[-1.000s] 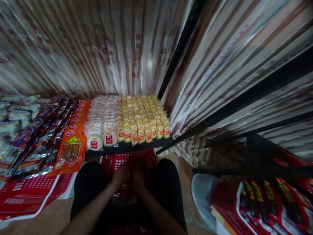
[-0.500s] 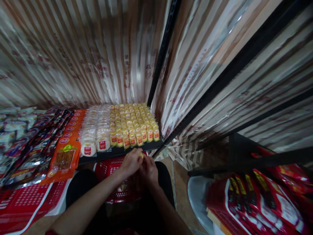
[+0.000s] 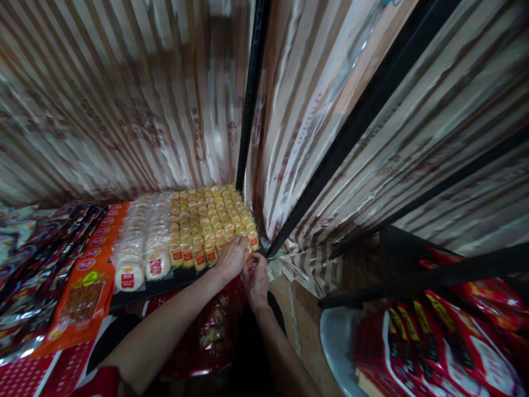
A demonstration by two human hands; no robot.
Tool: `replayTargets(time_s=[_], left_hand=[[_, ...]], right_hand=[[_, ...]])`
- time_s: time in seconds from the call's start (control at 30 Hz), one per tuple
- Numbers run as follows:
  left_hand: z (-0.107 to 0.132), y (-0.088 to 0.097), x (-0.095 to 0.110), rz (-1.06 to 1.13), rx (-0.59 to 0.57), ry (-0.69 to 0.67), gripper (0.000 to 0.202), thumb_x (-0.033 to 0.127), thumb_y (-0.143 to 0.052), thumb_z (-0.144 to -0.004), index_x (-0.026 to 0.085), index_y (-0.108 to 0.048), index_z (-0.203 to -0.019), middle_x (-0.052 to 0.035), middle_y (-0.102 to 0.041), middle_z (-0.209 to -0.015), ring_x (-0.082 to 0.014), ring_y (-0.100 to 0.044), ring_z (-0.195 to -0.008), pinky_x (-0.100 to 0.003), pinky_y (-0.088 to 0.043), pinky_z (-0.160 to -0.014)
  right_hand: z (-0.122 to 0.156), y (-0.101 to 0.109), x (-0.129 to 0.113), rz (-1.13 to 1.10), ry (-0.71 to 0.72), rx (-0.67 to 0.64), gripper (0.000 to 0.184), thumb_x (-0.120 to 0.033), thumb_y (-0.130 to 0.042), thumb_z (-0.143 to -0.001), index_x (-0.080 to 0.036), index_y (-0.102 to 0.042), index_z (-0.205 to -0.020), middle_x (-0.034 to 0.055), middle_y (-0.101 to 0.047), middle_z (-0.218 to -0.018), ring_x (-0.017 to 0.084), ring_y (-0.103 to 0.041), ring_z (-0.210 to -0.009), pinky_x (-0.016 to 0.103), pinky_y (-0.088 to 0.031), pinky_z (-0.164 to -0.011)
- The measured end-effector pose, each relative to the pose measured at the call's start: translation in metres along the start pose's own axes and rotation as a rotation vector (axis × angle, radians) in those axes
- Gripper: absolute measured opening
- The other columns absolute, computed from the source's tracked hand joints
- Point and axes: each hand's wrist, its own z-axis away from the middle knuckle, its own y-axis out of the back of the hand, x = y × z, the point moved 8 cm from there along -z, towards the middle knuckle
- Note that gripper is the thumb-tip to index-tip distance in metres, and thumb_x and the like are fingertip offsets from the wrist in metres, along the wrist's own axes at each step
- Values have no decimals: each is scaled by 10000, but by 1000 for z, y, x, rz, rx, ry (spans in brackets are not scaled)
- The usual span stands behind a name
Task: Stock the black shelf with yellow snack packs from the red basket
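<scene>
Both hands meet at the front right corner of a black shelf point(image 3: 165, 282). My left hand point(image 3: 232, 257) is curled over the front row of small yellow snack packs point(image 3: 206, 220), fingers closed on one or more of them. My right hand point(image 3: 256, 278) sits just below and to the right, fingers pinched on a yellow pack at the shelf edge. Round white cake packs point(image 3: 140, 259) with red labels lie left of the yellow ones.
Orange snack bags point(image 3: 85, 286) and dark foil bags point(image 3: 37, 264) fill the shelf's left part. A red basket point(image 3: 206, 336) with packs stands under my arms. Striped plastic sheeting point(image 3: 124, 110) hangs behind. Red packets point(image 3: 433, 342) sit at lower right, beside black rack posts point(image 3: 250, 94).
Both hands rose from the red basket in my lap up to the shelf's front right corner, carrying yellow packs. The view tilted and shifted, so the shelf appears lower.
</scene>
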Motion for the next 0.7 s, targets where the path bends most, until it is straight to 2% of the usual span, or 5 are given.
replayTargets(time_s=[0.23,0.47,0.57,0.7], left_hand=[[-15,-7,-5,-93,-12,22,248,172,-365,-895,178,-487,-1111,-72,-556,-1071,-154,-583,-915,-251,-462,-789],[-14,-2,-13,-165,76,60,254,162,-363,-898,184,-478,-1123,-80,-490,-1118,-145,-587,-873,-240,-475,-717],[-5,-10,-7,-220,67,-12,239,171,-347,-906,191,-483,-1101,-69,-485,-1092,-147,-585,-849,-253,-481,-712],[6,-30,0,-245,-34,-118,239,150,-367,-894,184,-497,-1092,-66,-503,-1089,-150,-580,-885,-264,-487,-775]], right_hand=[[-7,-8,-1,-95,55,29,240,-177,-423,-802,-176,-497,-1030,77,-524,-941,151,-563,-692,308,-523,-649],[-4,-14,3,-78,140,28,286,-178,-382,-845,-170,-530,-1089,112,-510,-1032,156,-569,-761,338,-528,-730],[-4,-15,6,-66,148,14,303,-187,-370,-862,-180,-527,-1121,117,-494,-1063,164,-567,-837,342,-524,-769],[-7,-12,6,-27,159,39,301,-186,-354,-870,-176,-540,-1107,113,-520,-1033,195,-537,-976,371,-492,-846]])
